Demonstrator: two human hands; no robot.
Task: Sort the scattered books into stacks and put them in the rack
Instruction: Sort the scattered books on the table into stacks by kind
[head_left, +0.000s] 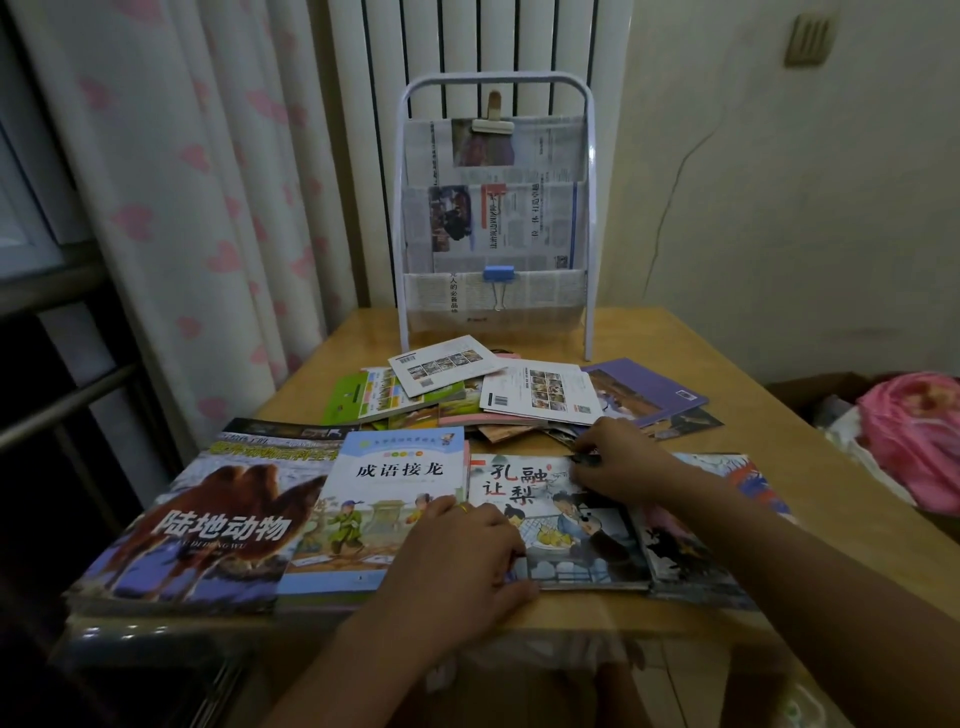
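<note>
Dim room: heart-print curtain (208, 208) left, white radiator (483, 41) behind wooden table (727, 415), cracked cream wall (779, 208) right

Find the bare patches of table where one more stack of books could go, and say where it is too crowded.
Bare table shows right of the rack, past the purple book. A narrower strip lies left of the rack, above the green book. The front row under both hands and the scattered pile mid-table are crowded.
</note>
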